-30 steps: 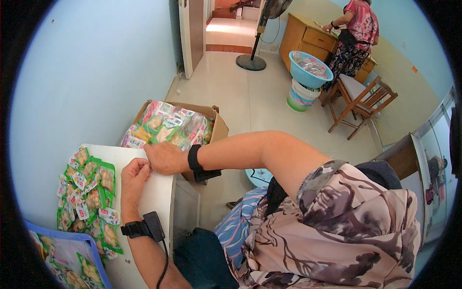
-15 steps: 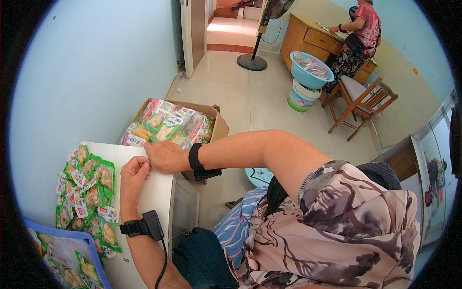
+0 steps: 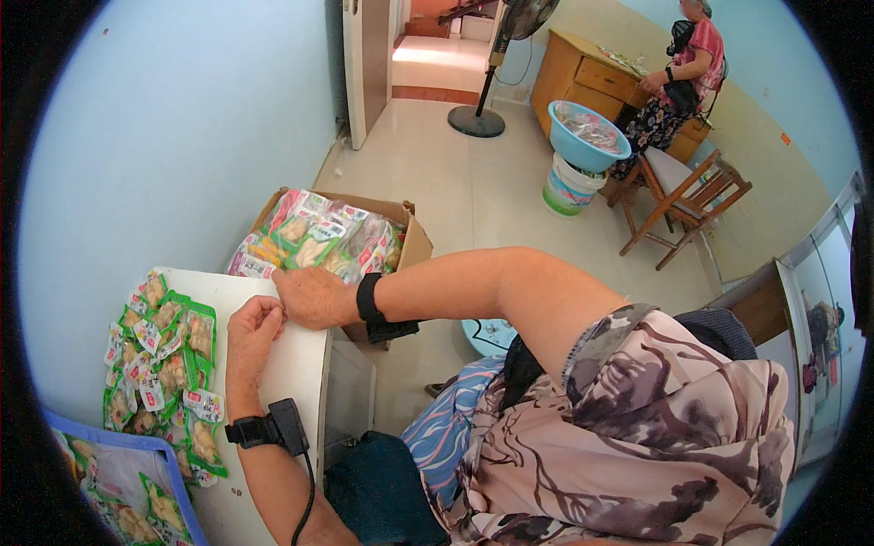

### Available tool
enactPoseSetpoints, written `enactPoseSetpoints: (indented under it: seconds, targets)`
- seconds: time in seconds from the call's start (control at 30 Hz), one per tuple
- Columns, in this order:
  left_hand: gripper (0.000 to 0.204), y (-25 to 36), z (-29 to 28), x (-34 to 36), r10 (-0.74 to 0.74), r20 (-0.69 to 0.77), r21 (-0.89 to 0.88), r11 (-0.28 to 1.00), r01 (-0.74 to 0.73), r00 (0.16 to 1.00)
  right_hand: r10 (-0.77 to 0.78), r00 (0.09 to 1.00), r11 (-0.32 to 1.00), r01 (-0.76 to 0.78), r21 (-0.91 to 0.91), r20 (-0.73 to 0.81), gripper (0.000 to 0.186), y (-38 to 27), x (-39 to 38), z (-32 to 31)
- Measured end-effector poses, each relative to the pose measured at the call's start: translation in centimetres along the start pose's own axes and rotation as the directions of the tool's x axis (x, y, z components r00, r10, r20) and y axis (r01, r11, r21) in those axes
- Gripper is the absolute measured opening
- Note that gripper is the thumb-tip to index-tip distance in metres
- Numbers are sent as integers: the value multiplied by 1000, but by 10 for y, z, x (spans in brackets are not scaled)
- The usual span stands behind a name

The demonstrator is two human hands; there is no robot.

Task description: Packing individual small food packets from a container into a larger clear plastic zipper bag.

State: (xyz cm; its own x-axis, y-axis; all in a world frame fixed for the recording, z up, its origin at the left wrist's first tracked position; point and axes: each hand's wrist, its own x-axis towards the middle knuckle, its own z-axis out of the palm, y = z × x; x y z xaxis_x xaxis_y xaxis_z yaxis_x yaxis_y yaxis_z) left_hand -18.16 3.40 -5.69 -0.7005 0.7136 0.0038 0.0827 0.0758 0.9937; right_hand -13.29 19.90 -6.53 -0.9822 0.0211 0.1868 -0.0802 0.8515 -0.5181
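My left hand [image 3: 252, 329] rests on the white tabletop [image 3: 273, 373] with its fingers curled in and the thumb against them. Touching it near the table's far edge is my right hand [image 3: 314, 298], also closed, its fingertips turned down and mostly hidden. Whatever sits between the fingers of either hand, if anything, is too small or covered to make out. To the left of my left hand lies a pile of small green-and-white sealed food packets [image 3: 173, 369] with pale pieces inside. Straps circle both wrists.
Just beyond the table stands a cardboard box [image 3: 417, 244] full of larger packet bags [image 3: 314, 232]. A blue-rimmed basket [image 3: 178, 473] with more packets is at the near left. Farther off are a floor fan [image 3: 476, 120], a blue basin [image 3: 587, 150] on a bucket, a chair [image 3: 678, 196] and a person by a desk.
My hands stay practically still, keeping the same closed pose. The other person at the desk has straightened up and drawn an arm back toward the body.
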Motion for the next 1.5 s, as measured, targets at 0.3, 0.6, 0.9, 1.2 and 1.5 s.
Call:
enactPoseSetpoints:
  seconds: [0.3, 0.6, 0.9, 1.2, 1.5]
  targets:
    - [7, 2, 0, 0, -3, 0, 11, 1000, 3, 1000, -8, 1000, 1000, 8, 9, 19, 33, 0, -1, -3]
    - [19, -4, 1, 2, 167, 3, 285, 945, -160, 986, -53, 998, 992, 50, -113, -21, 27, 17, 2, 9]
    - [11, -14, 13, -3, 141, 54, 37, 989, -143, 989, 11, 1000, 994, -11, -108, -4, 22, 18, -10, -5]
    - [13, -6, 13, -5, 142, 217, 74, 984, -162, 966, -372, 921, 927, 375, -2, 118, 66, -19, 59, -73]
    - [10, -9, 32, -12, 115, 197, 253, 954, -163, 974, -576, 729, 784, 621, -3, 369, 110, -117, 121, 20]
